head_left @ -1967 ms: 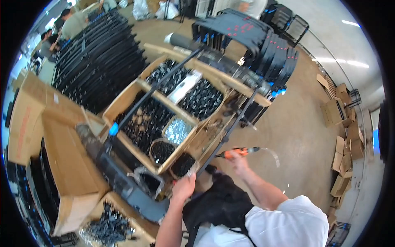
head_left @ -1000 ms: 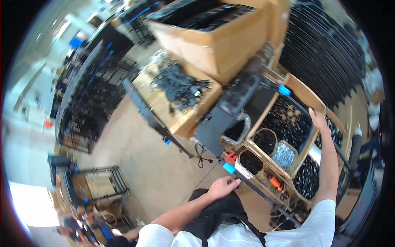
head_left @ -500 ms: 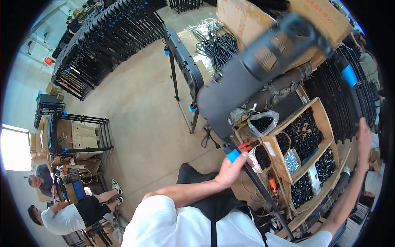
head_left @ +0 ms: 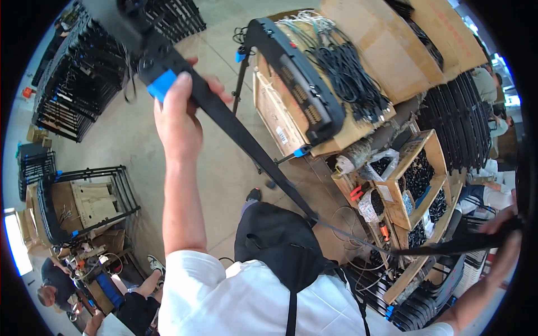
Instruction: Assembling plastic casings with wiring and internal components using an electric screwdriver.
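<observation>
I carry a large black metal-tube frame [head_left: 252,143] with a dark plastic housing at its upper left, partly cut off by the picture's edge. My left hand [head_left: 180,129] is wrapped around one leg, right beside a blue sleeve [head_left: 162,84]. That leg slants down toward my waist, and a thinner bar runs on to the right. There another black leg reaches my right hand [head_left: 504,241], which closes around it near the dark rim; its fingers are partly hidden. A second black housing [head_left: 300,84] with blue pieces stands on legs ahead of me.
Coiled black cables [head_left: 350,75] lie on cardboard beyond the second housing. A wooden bin [head_left: 397,199] of small black parts stands at my right, with red-handled pliers [head_left: 358,192] beside it. Racks of black frames [head_left: 73,84] line the far left. Two people sit or work at lower left.
The frame has swung from right to left across my view, my left hand rising and moving far left with it. My right hand has come down onto the other leg. My view has shifted.
</observation>
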### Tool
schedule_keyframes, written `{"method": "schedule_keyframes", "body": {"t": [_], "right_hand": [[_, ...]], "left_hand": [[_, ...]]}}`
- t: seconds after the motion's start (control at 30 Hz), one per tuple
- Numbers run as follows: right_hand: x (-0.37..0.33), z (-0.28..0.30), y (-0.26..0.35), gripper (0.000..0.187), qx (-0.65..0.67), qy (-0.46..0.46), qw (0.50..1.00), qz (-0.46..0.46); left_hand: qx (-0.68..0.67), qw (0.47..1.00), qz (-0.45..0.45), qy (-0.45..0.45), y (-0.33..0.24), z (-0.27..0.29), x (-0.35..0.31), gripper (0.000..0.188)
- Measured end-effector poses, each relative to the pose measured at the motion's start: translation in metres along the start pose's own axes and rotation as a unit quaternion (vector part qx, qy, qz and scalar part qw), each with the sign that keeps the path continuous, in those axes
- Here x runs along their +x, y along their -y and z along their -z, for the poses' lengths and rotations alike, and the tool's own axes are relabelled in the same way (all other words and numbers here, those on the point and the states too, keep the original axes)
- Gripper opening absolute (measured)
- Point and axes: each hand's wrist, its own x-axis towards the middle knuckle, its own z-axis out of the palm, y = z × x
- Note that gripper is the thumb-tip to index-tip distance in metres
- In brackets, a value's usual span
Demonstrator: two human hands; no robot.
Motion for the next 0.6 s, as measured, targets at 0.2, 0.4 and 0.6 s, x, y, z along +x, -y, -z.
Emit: {"method": "schedule_keyframes", "body": {"t": [0.2,0.4,0.6], "right_hand": [[-0.039,-0.22,-0.007,0.026,0.096,0.219,0.964,-0.121],[-0.095,-0.426,-0.096,0.033,0.128,0.24,0.954,-0.127],[-0.131,-0.601,-0.169,0.029,0.112,0.171,0.978,-0.05]], "left_hand": [[0.13,0.986,0.056,0.088,0.024,0.113,0.101,0.051],[0.125,0.969,0.173,0.124,0.153,0.163,0.167,0.032],[0.28,0.925,0.224,0.126,0.259,0.207,0.215,0.026]]}}
